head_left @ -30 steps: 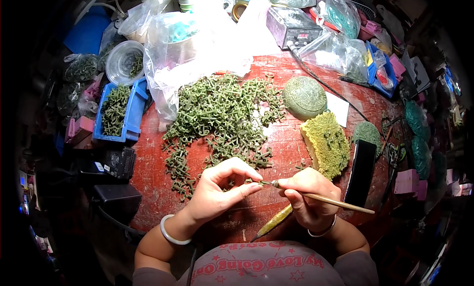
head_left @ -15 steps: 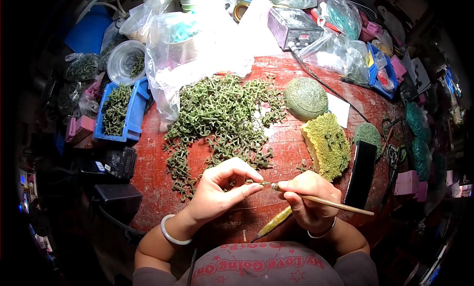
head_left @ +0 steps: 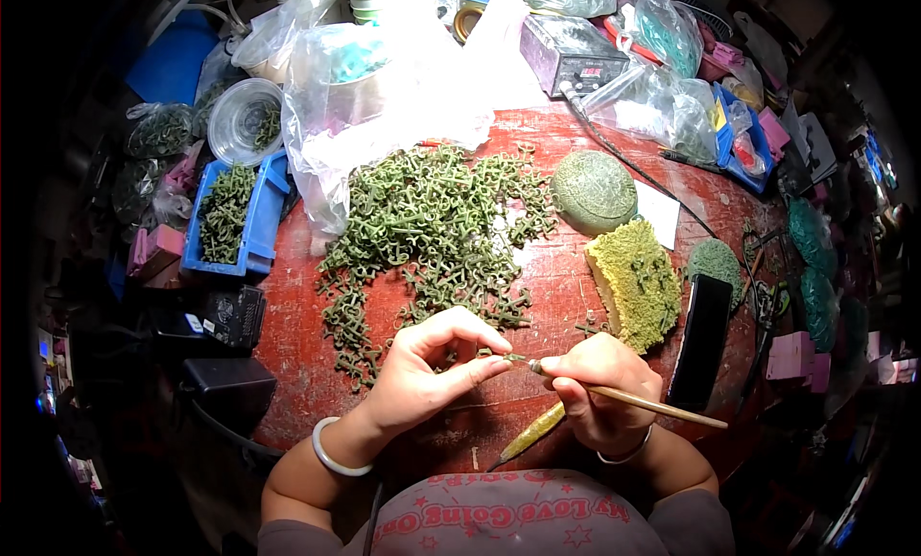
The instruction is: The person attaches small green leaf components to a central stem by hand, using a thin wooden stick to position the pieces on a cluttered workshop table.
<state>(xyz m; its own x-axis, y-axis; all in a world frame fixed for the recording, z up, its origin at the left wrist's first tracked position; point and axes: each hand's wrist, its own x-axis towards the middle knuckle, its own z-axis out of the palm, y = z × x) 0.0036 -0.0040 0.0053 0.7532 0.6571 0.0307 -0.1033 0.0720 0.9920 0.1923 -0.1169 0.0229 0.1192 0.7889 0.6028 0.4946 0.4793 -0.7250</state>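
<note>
My left hand (head_left: 436, 359) pinches a small green piece (head_left: 489, 353) between thumb and fingertips. In my right hand (head_left: 604, 383) is a thin tool with a wooden handle (head_left: 662, 406), held like a pen. Its narrow tip (head_left: 521, 358) meets the small piece at my left fingertips; the exact contact is too small to make out. Beyond my hands spreads a big heap of small curled green pieces (head_left: 422, 206). A yellow pen-shaped tool (head_left: 533, 431) with a dark cord lies just left of my right wrist.
On the red table (head_left: 556, 283) stand a round green block (head_left: 595, 191), a yellow sponge (head_left: 633, 283) dotted with green pieces and a black phone-like slab (head_left: 701, 340). A blue bin (head_left: 264, 220) of pieces sits left. Plastic bags (head_left: 326, 134) and a control box (head_left: 573, 55) crowd the back.
The wooden-handled tool's outer end has tilted slightly downward, and my right hand has shifted very little. My left hand keeps its pinch in the same place.
</note>
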